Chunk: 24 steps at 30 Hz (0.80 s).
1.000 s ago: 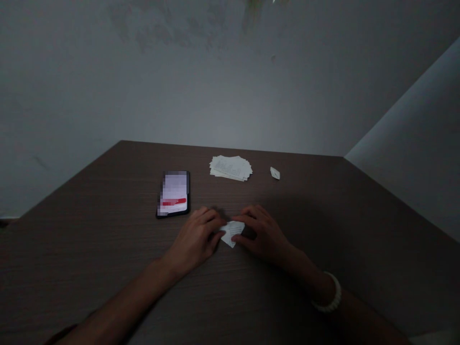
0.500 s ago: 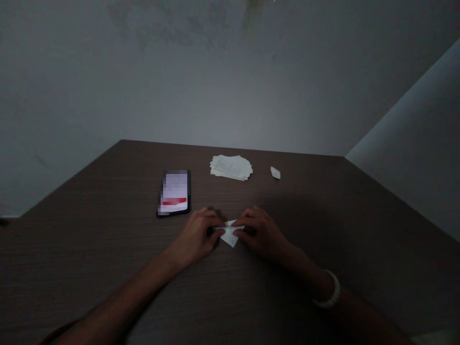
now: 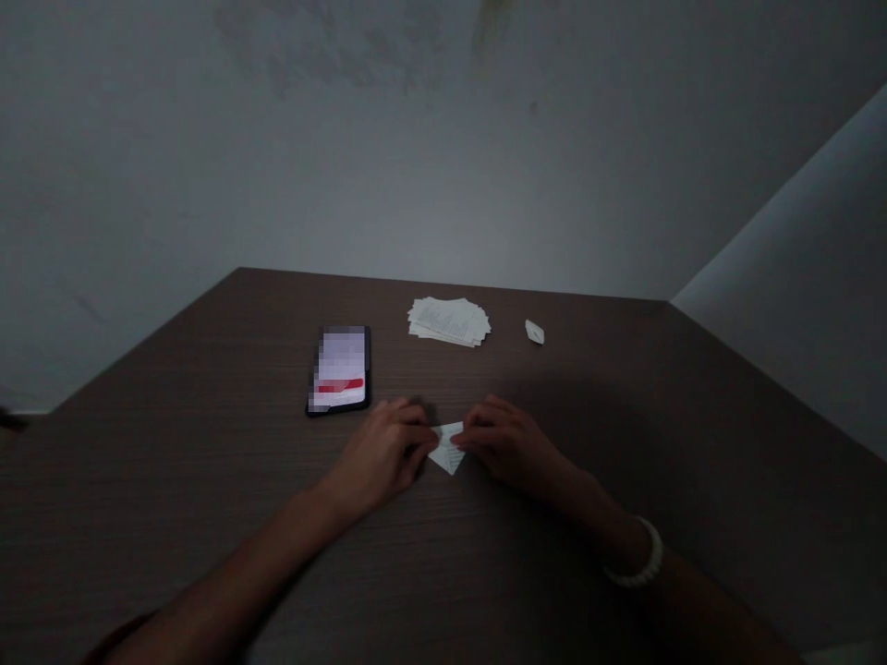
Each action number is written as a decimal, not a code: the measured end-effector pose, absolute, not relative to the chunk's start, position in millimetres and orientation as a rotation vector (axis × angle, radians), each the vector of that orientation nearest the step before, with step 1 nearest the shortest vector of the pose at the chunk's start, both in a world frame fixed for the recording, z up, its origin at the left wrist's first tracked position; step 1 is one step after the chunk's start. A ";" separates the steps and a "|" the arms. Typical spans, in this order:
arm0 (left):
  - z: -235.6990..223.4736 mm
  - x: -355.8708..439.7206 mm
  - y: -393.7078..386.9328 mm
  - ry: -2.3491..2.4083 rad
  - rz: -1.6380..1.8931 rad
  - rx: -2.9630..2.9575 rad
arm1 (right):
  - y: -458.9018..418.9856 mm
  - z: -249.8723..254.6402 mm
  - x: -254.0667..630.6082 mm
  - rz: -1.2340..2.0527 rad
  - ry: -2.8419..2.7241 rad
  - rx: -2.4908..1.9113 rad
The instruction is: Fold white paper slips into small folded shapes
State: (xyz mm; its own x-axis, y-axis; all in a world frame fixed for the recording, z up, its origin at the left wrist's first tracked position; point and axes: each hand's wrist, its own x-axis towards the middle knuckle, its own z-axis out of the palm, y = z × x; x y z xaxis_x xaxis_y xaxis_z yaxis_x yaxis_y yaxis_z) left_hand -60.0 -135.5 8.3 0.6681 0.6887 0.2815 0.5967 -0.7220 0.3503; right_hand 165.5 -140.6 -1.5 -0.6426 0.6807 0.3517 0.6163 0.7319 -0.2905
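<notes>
A small folded piece of paper (image 3: 449, 454), with faint print on it, lies low over the table between my hands, one pointed corner toward me. My left hand (image 3: 393, 445) pinches its left side between thumb and fingers. On the opposite side, my right hand (image 3: 504, 440) closes thumb and fingers on the paper's right edge. The fingers cover both side corners of the sheet.
A phone (image 3: 340, 368) with a lit screen lies beyond my left hand. Toward the back of the brown table (image 3: 208, 369) are a fanned stack of printed paper slips (image 3: 450, 321) and a small folded paper piece (image 3: 534, 332). A wall (image 3: 443, 166) stands behind.
My thumbs and fingers have shifted on the paper, and the raised fold along its middle now looks flatter. Phone, stack and small folded piece have stayed in place.
</notes>
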 end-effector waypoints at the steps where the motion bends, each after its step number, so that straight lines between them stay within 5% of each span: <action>1: 9.3 -60.3 -135.8 1.029 0.572 2.679 | -141.0 -0.4 166.2 0.183 -2.519 -0.987; 24: 15.8 -71.4 -138.6 0.862 0.511 2.749 | -145.0 0.2 183.5 0.198 -2.445 -0.979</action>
